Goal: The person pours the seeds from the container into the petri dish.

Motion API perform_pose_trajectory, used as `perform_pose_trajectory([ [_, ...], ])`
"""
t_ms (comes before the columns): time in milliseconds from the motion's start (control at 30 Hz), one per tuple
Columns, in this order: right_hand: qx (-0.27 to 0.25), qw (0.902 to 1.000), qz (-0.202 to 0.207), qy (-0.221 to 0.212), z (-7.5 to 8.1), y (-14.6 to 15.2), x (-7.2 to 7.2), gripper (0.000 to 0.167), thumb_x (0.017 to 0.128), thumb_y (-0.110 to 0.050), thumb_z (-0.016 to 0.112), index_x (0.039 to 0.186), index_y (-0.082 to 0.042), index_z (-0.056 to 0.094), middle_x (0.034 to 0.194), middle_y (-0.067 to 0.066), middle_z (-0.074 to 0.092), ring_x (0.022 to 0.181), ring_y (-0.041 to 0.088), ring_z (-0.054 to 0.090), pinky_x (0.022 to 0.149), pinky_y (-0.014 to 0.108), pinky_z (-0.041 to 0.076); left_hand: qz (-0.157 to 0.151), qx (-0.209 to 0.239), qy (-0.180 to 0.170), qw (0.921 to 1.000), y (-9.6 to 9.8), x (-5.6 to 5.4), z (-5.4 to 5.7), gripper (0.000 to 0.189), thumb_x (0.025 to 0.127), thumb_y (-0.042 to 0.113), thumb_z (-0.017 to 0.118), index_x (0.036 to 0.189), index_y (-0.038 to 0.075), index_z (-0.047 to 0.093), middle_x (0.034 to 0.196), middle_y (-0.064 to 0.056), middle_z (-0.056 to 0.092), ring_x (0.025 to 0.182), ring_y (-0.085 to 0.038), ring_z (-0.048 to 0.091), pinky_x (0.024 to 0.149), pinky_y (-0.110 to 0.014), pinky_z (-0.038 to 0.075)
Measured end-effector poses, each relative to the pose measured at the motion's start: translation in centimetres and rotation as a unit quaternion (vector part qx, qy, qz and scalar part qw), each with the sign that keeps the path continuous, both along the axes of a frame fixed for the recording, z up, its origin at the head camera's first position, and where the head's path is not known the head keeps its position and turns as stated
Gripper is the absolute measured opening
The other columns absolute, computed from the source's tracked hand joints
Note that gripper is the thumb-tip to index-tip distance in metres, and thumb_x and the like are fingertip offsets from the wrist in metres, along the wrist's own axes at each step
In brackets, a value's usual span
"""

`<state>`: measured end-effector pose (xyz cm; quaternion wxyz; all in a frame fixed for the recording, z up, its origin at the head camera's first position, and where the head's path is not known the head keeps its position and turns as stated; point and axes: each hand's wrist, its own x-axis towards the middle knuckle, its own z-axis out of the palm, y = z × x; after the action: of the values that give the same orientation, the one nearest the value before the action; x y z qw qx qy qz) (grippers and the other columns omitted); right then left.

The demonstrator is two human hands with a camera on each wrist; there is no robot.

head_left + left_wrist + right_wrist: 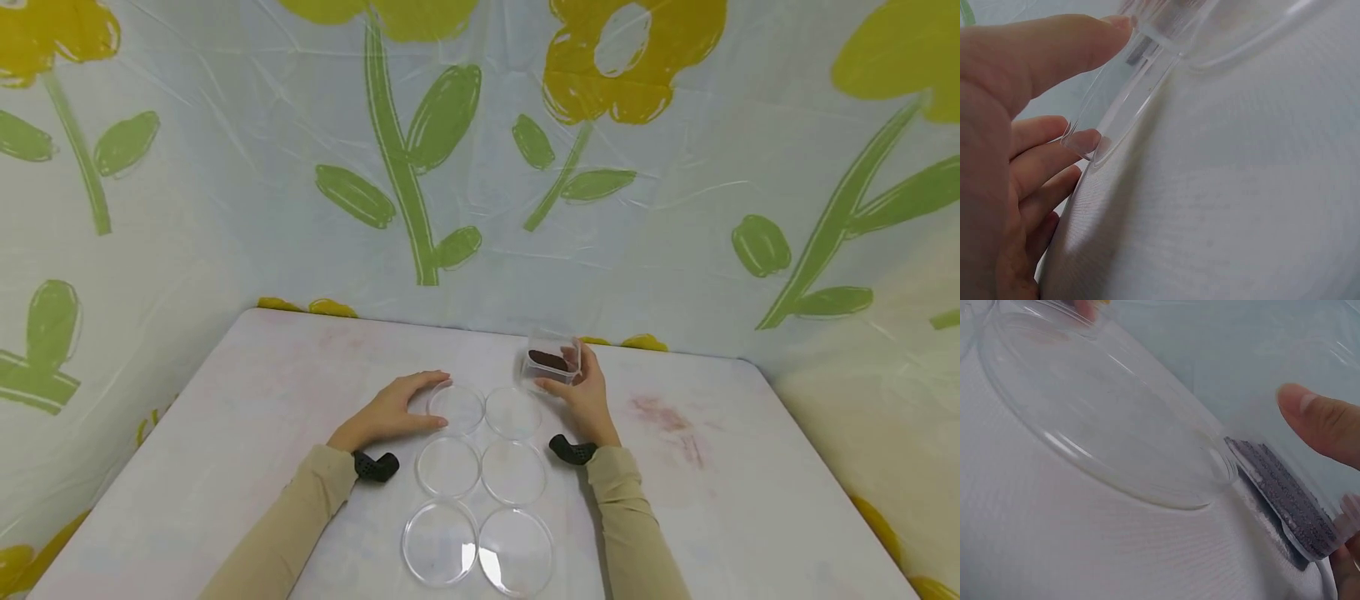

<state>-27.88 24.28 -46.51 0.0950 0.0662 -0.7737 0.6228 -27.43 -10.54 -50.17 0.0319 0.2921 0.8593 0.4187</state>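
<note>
Clear round petri dishes lie in two columns on the white table. My left hand (397, 408) spans the far left petri dish (459, 407), its thumb at the near rim and fingers at the far rim. In the left wrist view the thumb (1079, 47) and a fingertip meet the clear plastic edge. My right hand (588, 398) grips a clear rectangular plastic box (576, 357) holding dark brown granules (547, 360). The box is tilted, just beyond the far right petri dish (513, 413). The right wrist view shows the granules (1288, 497) banked inside the box.
Nearer to me lie the middle dishes (448, 467) (513, 472) and the front dishes (440, 543) (516, 552). A flower-printed sheet (510, 208) hangs behind the table (705, 517). Reddish stains (667, 417) mark the tabletop at the right.
</note>
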Motion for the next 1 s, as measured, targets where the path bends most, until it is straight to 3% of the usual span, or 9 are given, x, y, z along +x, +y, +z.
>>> perform_pose_trajectory([
  [33, -0.004, 1.0000, 0.002, 0.004, 0.0, -0.1, 0.0, 0.096, 0.077, 0.000, 0.083, 0.153, 0.000, 0.026, 0.144, 0.025, 0.042, 0.133, 0.032, 0.039, 0.106, 0.030, 0.035, 0.000, 0.000, 0.000, 1.0000, 0.0, 0.0, 0.0, 0.076, 0.081, 0.054, 0.076, 0.146, 0.024, 0.049, 0.151, 0.004, 0.046, 0.142, -0.021, 0.037, 0.115, -0.047, 0.029],
  [133, -0.014, 0.9997, 0.002, 0.022, 0.3, -0.3, 0.0, 0.094, 0.076, 0.002, 0.084, 0.152, 0.001, 0.029, 0.144, 0.026, 0.042, 0.131, 0.034, 0.040, 0.108, 0.031, 0.035, 0.001, 0.000, 0.001, 1.0000, 0.1, 0.0, 0.0, 0.076, 0.081, 0.054, 0.076, 0.145, 0.024, 0.050, 0.151, 0.005, 0.046, 0.142, -0.021, 0.037, 0.115, -0.047, 0.029],
  [267, -0.004, 0.9982, -0.007, 0.060, 1.0, -0.8, 0.1, 0.091, 0.074, 0.003, 0.085, 0.148, 0.004, 0.033, 0.142, 0.030, 0.044, 0.134, 0.038, 0.039, 0.113, 0.052, 0.029, 0.002, 0.001, 0.003, 1.0000, 0.1, -0.1, 0.0, 0.075, 0.081, 0.053, 0.076, 0.145, 0.024, 0.050, 0.151, 0.005, 0.046, 0.141, -0.020, 0.037, 0.114, -0.047, 0.029],
  [333, -0.004, 0.9968, -0.011, 0.079, 1.3, -1.1, 0.2, 0.090, 0.072, 0.005, 0.085, 0.147, 0.005, 0.034, 0.141, 0.032, 0.044, 0.135, 0.039, 0.038, 0.112, 0.055, 0.029, -0.001, 0.004, 0.004, 1.0000, 0.1, -0.1, 0.0, 0.075, 0.081, 0.052, 0.077, 0.145, 0.023, 0.050, 0.151, 0.004, 0.046, 0.141, -0.022, 0.037, 0.114, -0.048, 0.029],
  [633, -0.061, 0.9898, 0.005, 0.129, 1.8, -2.4, 0.3, 0.091, 0.069, 0.012, 0.084, 0.145, 0.003, 0.034, 0.143, 0.023, 0.043, 0.137, 0.031, 0.038, 0.111, 0.056, 0.028, -0.001, 0.007, 0.008, 0.9999, 0.1, 0.1, 0.0, 0.074, 0.081, 0.051, 0.078, 0.144, 0.024, 0.051, 0.150, 0.003, 0.046, 0.141, -0.022, 0.037, 0.114, -0.047, 0.029],
  [1000, -0.094, 0.9837, 0.053, 0.144, 1.4, -3.6, 0.5, 0.099, 0.067, 0.021, 0.079, 0.149, -0.003, 0.029, 0.153, 0.014, 0.030, 0.132, 0.039, 0.041, 0.086, 0.041, 0.056, 0.001, 0.007, -0.001, 1.0000, 0.2, 0.1, -0.1, 0.075, 0.081, 0.050, 0.078, 0.145, 0.023, 0.051, 0.150, 0.003, 0.046, 0.141, -0.021, 0.037, 0.115, -0.047, 0.028],
])
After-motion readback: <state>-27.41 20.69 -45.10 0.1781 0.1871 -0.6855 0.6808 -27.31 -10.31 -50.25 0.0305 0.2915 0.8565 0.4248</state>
